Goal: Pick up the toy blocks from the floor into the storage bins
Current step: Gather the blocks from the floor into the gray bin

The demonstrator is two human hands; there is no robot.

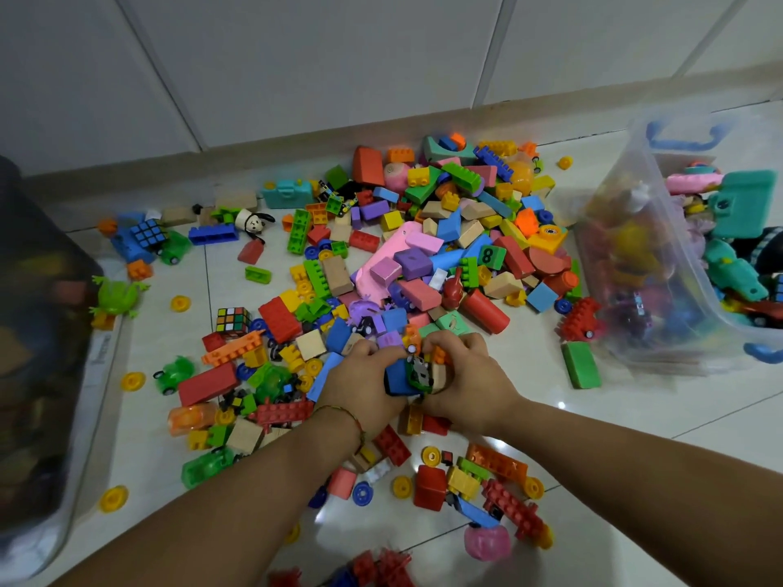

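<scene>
Two hands met at the near edge of the heap in the head view. The left hand [360, 387] and right hand [466, 383] had their fingers curled around a clump of blocks [417, 374], with a blue block [396, 383] pressed between them. Loose toy blocks [415, 264] lay scattered across the tiled floor [635, 438]. A clear storage bin [614, 247] holding toys stood to the right, and a dark bin [38, 332] sat at the left.

Green frog toy [116, 295] at left, Rubik's cube [233, 321] left of centre, teal toy camera [288, 193] upper middle, white tiled wall [339, 57] above
</scene>
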